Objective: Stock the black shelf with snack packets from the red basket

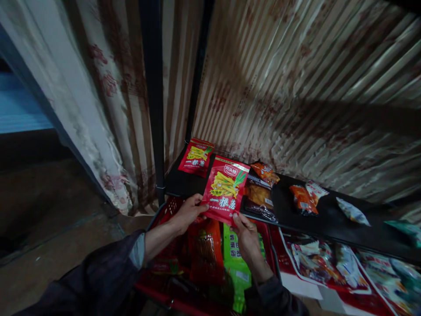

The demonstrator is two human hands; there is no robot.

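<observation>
Both hands hold a red snack bag [226, 188] with a picture of yellow sticks and a green onion on it. My left hand [190, 215] pinches its lower left corner, thumb on the front. At the lower right corner, my right hand [246, 235] grips it the same way. The bag is held face up over the near edge of a black shelf [283, 204]. A second matching red bag [196, 157] lies on the shelf behind it, to the left. Below my hands is a red basket [148, 285] holding an orange-red packet [205, 250] and green packets [241, 281].
Right along the shelf lie a brown snack bag [259, 197], orange packets [303, 199] and a whitish packet [352, 211]. Lower right, white-rimmed bins [332, 283] hold several packets. A dark post [154, 96] stands at the shelf's left end, with patterned curtains [279, 87] behind.
</observation>
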